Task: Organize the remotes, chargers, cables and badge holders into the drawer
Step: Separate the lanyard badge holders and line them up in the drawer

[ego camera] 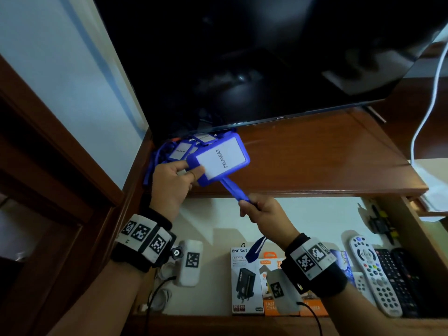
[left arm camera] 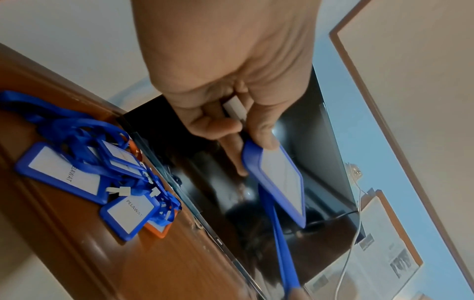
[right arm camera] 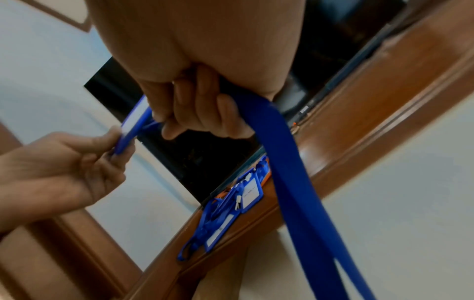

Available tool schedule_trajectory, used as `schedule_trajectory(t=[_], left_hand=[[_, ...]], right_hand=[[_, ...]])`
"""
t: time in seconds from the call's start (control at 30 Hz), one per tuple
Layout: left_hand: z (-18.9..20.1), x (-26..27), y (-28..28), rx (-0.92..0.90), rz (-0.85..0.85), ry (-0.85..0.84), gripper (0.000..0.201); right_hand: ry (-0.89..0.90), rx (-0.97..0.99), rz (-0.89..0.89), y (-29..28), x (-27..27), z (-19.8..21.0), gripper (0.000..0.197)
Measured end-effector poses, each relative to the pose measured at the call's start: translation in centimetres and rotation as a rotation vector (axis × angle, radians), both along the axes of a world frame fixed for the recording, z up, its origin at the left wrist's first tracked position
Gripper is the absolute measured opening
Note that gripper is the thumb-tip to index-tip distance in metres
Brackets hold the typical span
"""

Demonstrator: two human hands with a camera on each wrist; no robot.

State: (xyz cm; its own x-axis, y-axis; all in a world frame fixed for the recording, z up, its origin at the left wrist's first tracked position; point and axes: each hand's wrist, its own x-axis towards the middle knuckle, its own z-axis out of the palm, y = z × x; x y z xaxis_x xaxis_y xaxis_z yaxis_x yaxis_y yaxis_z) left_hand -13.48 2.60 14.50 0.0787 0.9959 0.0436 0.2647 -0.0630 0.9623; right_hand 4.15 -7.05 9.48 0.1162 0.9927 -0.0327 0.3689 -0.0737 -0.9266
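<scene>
Right hand (right arm camera: 195, 113) fills the upper frame, fingers curled round a blue lanyard (right arm camera: 290, 182); the strap runs taut from the grip down toward lower right, splitting into two bands near the frame edge. Left hand (right arm camera: 64, 166) enters from the left, pinching a blue badge holder (right arm camera: 133, 125) seen edge-on (white insert barely visible). Further blue badge holders (right arm camera: 228, 213) lie tangled on the wooden counter (right arm camera: 372, 125), below a dark TV screen (right arm camera: 205, 154).

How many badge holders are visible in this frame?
5: one blue holder pinched by the left hand; three blue holders and one orange holder piled on the cabinet top. Lanyards may hide more.
</scene>
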Motion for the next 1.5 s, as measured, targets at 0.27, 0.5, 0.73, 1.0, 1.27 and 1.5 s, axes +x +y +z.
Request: schedule_trajectory(t=[0.27, 0.5, 0.73, 1.0, 1.27, 1.5], left_hand=[[-1.1, 1.1, -0.7, 0.294, 0.116, 0.251, 0.021], [-2.5, 0.9, -1.7, 0.407, -0.193, 0.367, 0.015], [-2.1, 0.4, -2.2, 0.172, -0.612, 0.409, 0.008], [-1.6, -0.4, -2.5, -0.183, -0.659, -0.021, 0.014], [-1.7, 1.0, -2.3, -0.191, -0.271, -0.365, 0.019], [-3.6, 0.8, -2.5, 0.063, 0.010, 0.018, 0.010]], right_hand=[[-0.132, 0.054, 0.235, -0.8, -2.2, 3.4, 0.021], [-0.216, 0.167, 0.178, -0.1, -0.6, 5.8, 0.015], [-0.309, 0.200, 0.096, 0.6, 1.9, 5.8, 0.023], [0.215, 0.090, 0.112, -0.2, 1.7, 2.6, 0.031], [0.337, -0.113, -0.045, -0.4, -1.3, -0.1, 0.037], [-0.025, -0.091, 0.153, -0.7, -3.7, 2.0, 0.032]])
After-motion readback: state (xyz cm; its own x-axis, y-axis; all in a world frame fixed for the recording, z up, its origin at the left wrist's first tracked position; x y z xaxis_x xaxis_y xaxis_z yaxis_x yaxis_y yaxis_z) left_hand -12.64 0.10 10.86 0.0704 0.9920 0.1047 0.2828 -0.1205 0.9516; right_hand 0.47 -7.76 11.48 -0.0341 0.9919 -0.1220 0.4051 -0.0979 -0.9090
